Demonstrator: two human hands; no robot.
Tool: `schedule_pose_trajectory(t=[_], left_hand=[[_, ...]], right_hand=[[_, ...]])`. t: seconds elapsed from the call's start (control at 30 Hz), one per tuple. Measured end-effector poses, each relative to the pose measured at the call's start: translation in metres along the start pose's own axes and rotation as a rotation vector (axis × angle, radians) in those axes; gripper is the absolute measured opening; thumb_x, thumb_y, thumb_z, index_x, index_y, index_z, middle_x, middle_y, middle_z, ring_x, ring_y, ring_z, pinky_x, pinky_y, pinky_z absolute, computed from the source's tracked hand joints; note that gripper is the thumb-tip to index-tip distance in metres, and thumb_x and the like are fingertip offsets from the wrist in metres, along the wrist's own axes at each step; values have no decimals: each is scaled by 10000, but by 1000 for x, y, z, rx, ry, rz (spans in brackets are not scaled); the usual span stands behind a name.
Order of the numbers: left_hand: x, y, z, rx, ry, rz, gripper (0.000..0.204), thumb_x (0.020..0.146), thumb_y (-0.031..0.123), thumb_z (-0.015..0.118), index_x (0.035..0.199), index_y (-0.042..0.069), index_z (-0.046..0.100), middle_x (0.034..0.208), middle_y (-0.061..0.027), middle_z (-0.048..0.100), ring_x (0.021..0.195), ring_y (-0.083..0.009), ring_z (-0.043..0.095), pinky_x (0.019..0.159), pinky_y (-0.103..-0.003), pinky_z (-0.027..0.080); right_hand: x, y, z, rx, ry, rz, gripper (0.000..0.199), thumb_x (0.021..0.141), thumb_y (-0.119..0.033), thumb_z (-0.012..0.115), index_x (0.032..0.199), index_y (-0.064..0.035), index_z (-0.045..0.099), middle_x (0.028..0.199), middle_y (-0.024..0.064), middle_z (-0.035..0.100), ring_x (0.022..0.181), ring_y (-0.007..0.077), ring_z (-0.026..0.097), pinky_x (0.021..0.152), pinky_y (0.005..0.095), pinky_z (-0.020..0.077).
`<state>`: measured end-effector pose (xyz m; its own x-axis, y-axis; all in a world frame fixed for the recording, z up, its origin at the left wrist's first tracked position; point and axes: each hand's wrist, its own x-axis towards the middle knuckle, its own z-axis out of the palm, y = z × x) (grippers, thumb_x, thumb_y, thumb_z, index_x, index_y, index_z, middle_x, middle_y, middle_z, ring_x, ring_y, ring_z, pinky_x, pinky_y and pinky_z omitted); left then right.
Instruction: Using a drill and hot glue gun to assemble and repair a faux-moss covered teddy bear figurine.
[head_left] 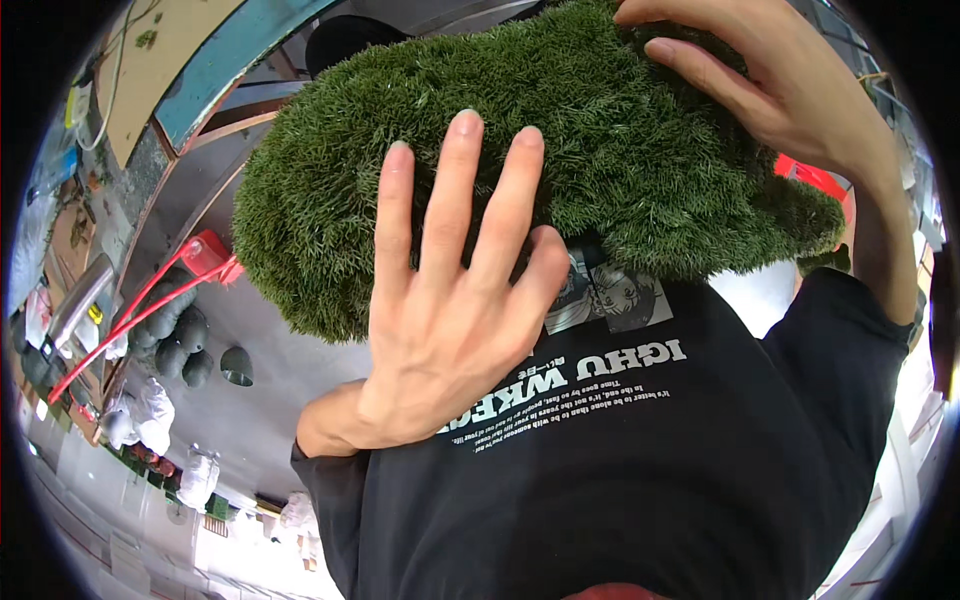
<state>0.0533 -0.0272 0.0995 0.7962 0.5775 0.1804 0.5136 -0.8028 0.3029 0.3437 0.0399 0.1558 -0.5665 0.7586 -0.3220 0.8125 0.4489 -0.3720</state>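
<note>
A bulky shape covered in dense green artificial grass (480, 85) spans the space in front of my dark T-shirt. Its left end is broad and rounded, and it tapers to a narrow tip at the right. My left hand (455, 290) lies against its near side with the fingers spread, the fingertips pressing on the grass blades. At the upper right, my right hand (740, 75) reaches over the top of the grass shape, thumb and forefinger apart. The other fingers of that hand are mostly out of sight. Nothing separate shows in either hand.
To the left is a workbench with a teal edge (215, 75) and a tan board (150, 65). A red-framed item (205, 255) stands below it, beside several dark round pots or balls (185, 340) on the grey floor. White bags (152, 415) lie farther down, and something red (815, 175) shows behind my right arm.
</note>
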Motion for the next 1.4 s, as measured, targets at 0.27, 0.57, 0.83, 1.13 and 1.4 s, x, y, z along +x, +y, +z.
schedule_pose_trajectory(t=[0.27, 0.57, 0.83, 1.13, 1.4], left_hand=[[1, -1, -8, -264, 83, -89, 152, 783, 140, 875, 902, 113, 783, 1360, -154, 737, 1388, -421, 609, 1197, -589, 416], [-56, -87, -65, -159, 776, -711, 187, 1051, 37, 673, 1027, -135, 743, 1030, -245, 795, 1028, -366, 779, 1006, -485, 606], [-150, -130, -109, -139, 1217, -1057, 492, 1136, 282, 598, 817, -85, 668, 910, -228, 754, 1000, -381, 778, 972, -417, 623], [-82, -86, -18, -373, 522, -473, 454, 1108, 311, 552, 1348, -59, 664, 1523, -313, 569, 1427, -401, 561, 1210, -519, 419], [-85, -114, -7, -754, 282, -712, 594, 1145, 432, 485, 1507, -24, 602, 1591, -240, 550, 1497, -330, 499, 1245, -440, 332]], right_hand=[[-10, 18, 17, 46, 75, -26, 264, 1060, -185, 639, 1202, 33, 684, 1194, 180, 709, 1110, 340, 691, 966, 434, 574], [-10, 6, 26, 79, 164, -170, 411, 1024, -310, 724, 1253, 24, 655, 1283, 211, 658, 1142, 356, 685, 957, 436, 579], [13, -23, 39, -39, 83, -168, 974, 878, -591, 796, 1581, -14, 445, 1616, 201, 480, 1480, 425, 476, 1221, 520, 405], [80, -38, 62, -165, 273, -258, 884, 950, -583, 726, 1516, 50, 482, 1526, 265, 531, 1410, 420, 530, 1204, 502, 412], [50, 12, 27, -166, -62, 18, 667, 1049, -484, 643, 1501, -1, 557, 1586, 207, 527, 1456, 388, 517, 1205, 478, 431]])
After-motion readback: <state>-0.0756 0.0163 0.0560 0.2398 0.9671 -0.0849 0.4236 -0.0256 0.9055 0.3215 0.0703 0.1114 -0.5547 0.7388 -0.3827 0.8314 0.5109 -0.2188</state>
